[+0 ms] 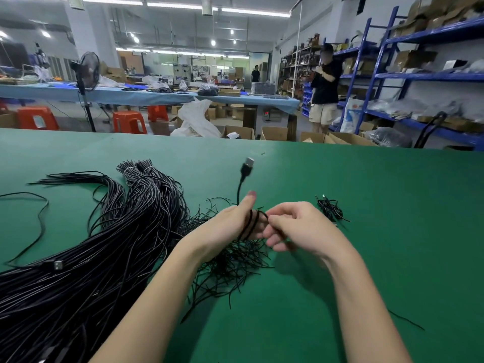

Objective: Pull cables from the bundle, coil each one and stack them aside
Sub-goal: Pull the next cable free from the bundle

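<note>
Green felt covers the workbench [366,179], with a warehouse of blue shelving [387,74] and orange stools [36,117] beyond its far edge at twelve o'clock. From seven to ten o'clock sprawls the bundle [91,247], a thick sheaf of thin black cables. At centre the left hand [235,221] holds up a cable [251,224] looped twice or so round its fingers, thumb raised; the plug end [247,166] stands up toward twelve. The right hand [296,226], just beside it at three o'clock, pinches the running strand with curled fingers and seems to be guiding the next turn. A small coil [331,208] lies at two o'clock, apparently the start of the stack. Short black ties [230,260] are scattered under the wrists.

The cable looks light, limp and smooth, so it should wind easily but may spring loose or slide off the fingers. Judging by this, the best hold is on the cord itself close to the loops, keeping gentle tension, rather than on the plug, whose joint could strain if tugged.
</note>
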